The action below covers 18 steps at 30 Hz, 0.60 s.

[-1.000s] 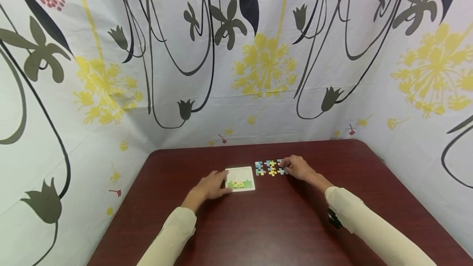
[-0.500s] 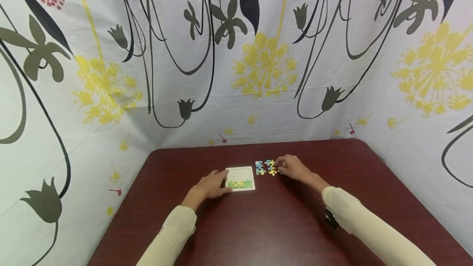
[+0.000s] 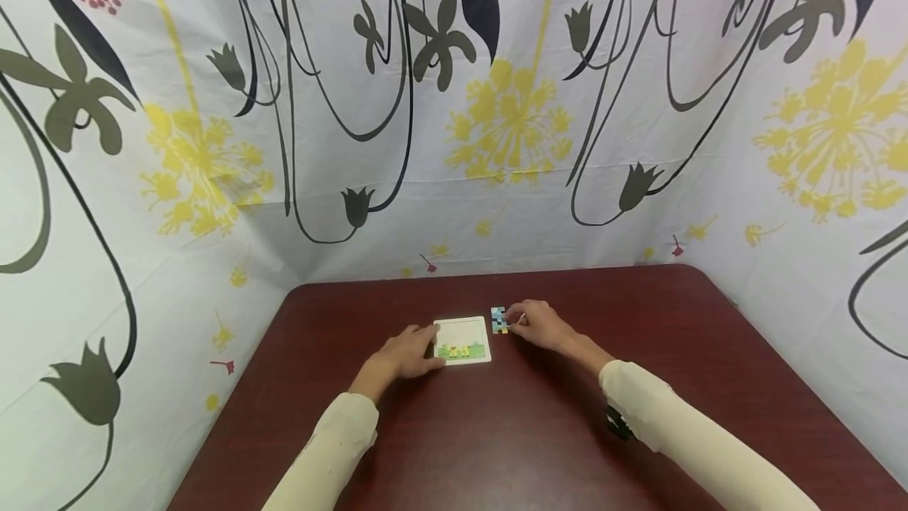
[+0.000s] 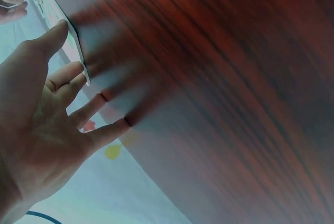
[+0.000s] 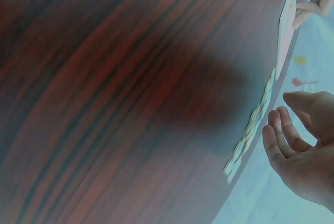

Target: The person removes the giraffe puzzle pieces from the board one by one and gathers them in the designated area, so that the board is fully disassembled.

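A white-rimmed puzzle tray (image 3: 461, 330) lies on the table, with a strip of green and yellow picture along its near side. My left hand (image 3: 409, 351) holds the tray by its left side, thumb at the near corner and fingers farther up the edge. To the tray's right, loose jigsaw pieces (image 3: 499, 321) lie in a cluster, partly hidden by my right hand (image 3: 542, 325). In the right wrist view, the row of pieces (image 5: 250, 129) lies beside my right hand's loosely bent fingers (image 5: 271, 143). Thumb and fingers are apart there, with no piece visible between them.
The dark red wooden table (image 3: 461, 432) extends toward me and to both sides. A patterned cloth (image 3: 496, 235) hangs behind its far edge and along the sides. A dark band (image 3: 619, 422) shows under my right sleeve (image 3: 660, 408).
My right hand has moved left over the jigsaw pieces, from the right column toward the left one, and now covers more of them. My left hand and the tray stay in place.
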### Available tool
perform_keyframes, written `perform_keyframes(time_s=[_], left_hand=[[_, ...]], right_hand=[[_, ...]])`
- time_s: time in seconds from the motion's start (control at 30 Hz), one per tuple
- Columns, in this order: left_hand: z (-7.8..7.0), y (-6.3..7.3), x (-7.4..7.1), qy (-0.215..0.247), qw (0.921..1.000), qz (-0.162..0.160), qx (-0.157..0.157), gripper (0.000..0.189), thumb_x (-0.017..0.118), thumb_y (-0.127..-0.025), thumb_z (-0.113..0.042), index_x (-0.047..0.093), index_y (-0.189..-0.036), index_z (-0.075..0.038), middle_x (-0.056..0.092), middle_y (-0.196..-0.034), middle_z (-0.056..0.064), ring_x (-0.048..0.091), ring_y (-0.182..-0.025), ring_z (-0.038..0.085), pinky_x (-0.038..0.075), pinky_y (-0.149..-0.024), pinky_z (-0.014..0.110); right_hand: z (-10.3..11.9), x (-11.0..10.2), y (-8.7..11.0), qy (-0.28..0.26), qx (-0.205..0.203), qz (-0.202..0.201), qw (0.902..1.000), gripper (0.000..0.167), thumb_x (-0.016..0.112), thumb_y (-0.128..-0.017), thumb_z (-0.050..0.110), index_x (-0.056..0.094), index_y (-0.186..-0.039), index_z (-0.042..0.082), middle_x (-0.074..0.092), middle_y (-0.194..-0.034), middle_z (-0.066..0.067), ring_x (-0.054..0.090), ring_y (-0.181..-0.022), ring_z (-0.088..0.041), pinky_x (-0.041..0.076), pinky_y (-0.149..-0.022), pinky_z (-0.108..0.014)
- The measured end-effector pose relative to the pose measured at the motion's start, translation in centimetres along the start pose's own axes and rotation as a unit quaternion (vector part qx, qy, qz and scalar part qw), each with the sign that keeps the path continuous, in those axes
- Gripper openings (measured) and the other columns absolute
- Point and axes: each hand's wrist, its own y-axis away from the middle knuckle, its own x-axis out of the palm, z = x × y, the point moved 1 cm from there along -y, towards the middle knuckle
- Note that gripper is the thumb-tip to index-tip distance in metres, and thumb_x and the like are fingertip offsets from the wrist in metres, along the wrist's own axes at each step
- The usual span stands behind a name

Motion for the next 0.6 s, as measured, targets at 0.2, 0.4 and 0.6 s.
perform_keyframes(time_s=[0.2,0.4,0.6], left_hand=[[0.2,0.0,0.1,0.006,1.0000,-0.004,-0.002,0.060,0.069,-0.100,-0.046,0.049,-0.148,-0.015,0.054,-0.144,0.012,0.046,-0.140,0.033,0.045,-0.103,0.057],[0.3,-0.1,0.3,0.010,0.9999,-0.001,-0.005,0.062,0.068,-0.100,-0.046,0.049,-0.150,-0.014,0.054,-0.145,0.012,0.045,-0.142,0.034,0.044,-0.104,0.059],[0.1,0.0,0.2,0.000,1.0000,0.001,-0.006,0.058,0.067,-0.100,-0.048,0.051,-0.146,-0.017,0.053,-0.147,0.012,0.045,-0.141,0.033,0.046,-0.103,0.057]], right_hand=[[2.3,1.6,-1.1,-0.016,-0.026,0.025,0.9992,0.015,0.070,-0.096,0.001,0.076,-0.111,0.000,0.074,-0.099,-0.010,0.068,-0.083,-0.017,0.055,-0.070,-0.031],[4.3,3.4,-2.0,-0.018,-0.043,0.044,0.9980,0.016,0.071,-0.096,0.004,0.076,-0.112,0.003,0.074,-0.095,-0.007,0.070,-0.082,-0.018,0.056,-0.073,-0.033],[5.8,4.6,-2.8,-0.033,-0.051,0.057,0.9965,0.017,0.072,-0.095,0.002,0.076,-0.111,0.001,0.075,-0.094,-0.009,0.071,-0.081,-0.020,0.057,-0.071,-0.032]])
